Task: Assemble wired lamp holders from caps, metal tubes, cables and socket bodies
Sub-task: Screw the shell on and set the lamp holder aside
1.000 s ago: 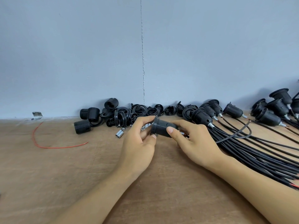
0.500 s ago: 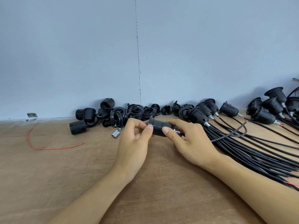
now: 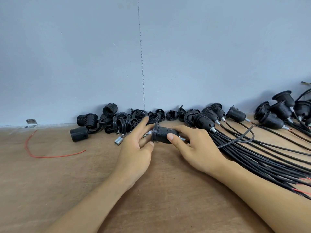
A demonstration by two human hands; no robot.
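A black lamp holder (image 3: 162, 133) lies on its side just above the wooden table (image 3: 50, 190), held between both hands. My right hand (image 3: 196, 147) grips its cap end with thumb in front and fingers behind. A short metal tube (image 3: 183, 139) sticks out there, and a black cable (image 3: 235, 142) loops off to the right. My left hand (image 3: 134, 148) pinches the wide flange between thumb and a finger, with the index finger straight and lifted toward the wall. Loose metal tubes (image 3: 118, 140) lie just left of my left hand.
A pile of black caps, rings and socket bodies (image 3: 121, 120) lines the wall. Several wired lamp holders (image 3: 207, 120) lie to the right, their cable bundle (image 3: 260, 158) fanning toward the right edge. A red wire (image 3: 33, 148) curls at the left, near a metal bracket (image 3: 31, 121).
My left index finger has straightened and lifted off the lamp holder while the thumb stays at its flange. My right hand's grip is unchanged. The view has shifted slightly.
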